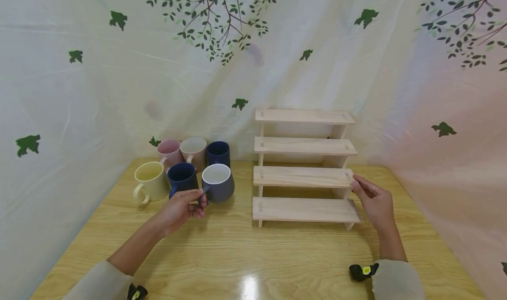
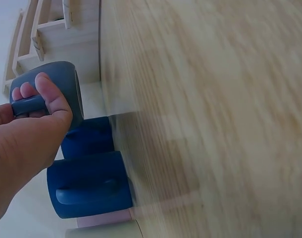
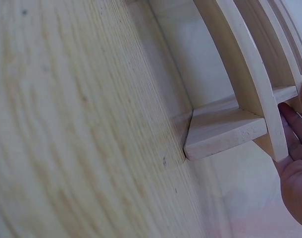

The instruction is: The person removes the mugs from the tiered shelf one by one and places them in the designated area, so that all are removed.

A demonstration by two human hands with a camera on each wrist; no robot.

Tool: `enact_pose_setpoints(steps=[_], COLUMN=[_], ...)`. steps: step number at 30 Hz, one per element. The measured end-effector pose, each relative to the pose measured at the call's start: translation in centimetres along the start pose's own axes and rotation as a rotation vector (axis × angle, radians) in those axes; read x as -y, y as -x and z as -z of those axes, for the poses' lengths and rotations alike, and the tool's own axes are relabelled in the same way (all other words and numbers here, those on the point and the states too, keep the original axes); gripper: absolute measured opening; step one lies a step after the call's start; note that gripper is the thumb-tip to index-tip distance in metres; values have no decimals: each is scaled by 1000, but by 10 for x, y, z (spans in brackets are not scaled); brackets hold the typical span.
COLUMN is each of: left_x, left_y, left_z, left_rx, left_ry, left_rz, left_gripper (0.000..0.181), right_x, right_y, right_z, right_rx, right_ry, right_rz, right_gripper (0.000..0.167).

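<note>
My left hand [image 1: 180,210] grips the handle of a grey mug [image 1: 219,190] with a white inside. In the left wrist view this grey mug [image 2: 57,82] appears raised a little off the table, its handle within the curled fingers. Beside it stand a dark blue mug [image 1: 183,179] and, behind, another dark blue mug [image 1: 218,152]. A stepped wooden rack [image 1: 303,177] stands to the right. My right hand [image 1: 376,203] pinches the right end of its second shelf from the bottom; in the right wrist view the fingertips are partly cut off.
A yellow mug [image 1: 152,183], a pink mug [image 1: 169,152] and a whitish mug [image 1: 194,152] stand close together at the back left of the wooden table [image 1: 222,256]. A pale curtain with leaf prints [image 1: 190,89] hangs behind and on both sides.
</note>
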State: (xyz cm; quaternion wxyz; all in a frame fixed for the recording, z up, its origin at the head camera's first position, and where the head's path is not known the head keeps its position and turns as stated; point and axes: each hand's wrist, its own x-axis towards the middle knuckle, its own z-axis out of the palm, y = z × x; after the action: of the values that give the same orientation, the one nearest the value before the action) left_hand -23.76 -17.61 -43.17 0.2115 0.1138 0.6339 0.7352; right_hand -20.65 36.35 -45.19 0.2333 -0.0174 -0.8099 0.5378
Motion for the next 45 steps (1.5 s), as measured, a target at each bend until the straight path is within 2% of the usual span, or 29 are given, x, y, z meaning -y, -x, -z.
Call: enact_pose_setpoints(steps=[15, 28, 35, 45], left_x=[9, 12, 13, 14], left_y=[-8, -12, -15, -13], left_z=[12, 19, 19, 21], left_rx=[-43, -77, -63, -63], left_ry=[-42, -10, -9, 25], left_rz=[61, 81, 112, 125], left_gripper=[28, 28, 28, 28], right_x=[2, 1, 2, 5], right_y=[1, 1, 1, 2], right_z=[0, -1, 0, -2], right_rx=[4, -1, -2, -1], right_ry=[11, 11, -21, -17], right_rz=[-8, -22, -15, -17], right_gripper=[43, 43, 43, 43])
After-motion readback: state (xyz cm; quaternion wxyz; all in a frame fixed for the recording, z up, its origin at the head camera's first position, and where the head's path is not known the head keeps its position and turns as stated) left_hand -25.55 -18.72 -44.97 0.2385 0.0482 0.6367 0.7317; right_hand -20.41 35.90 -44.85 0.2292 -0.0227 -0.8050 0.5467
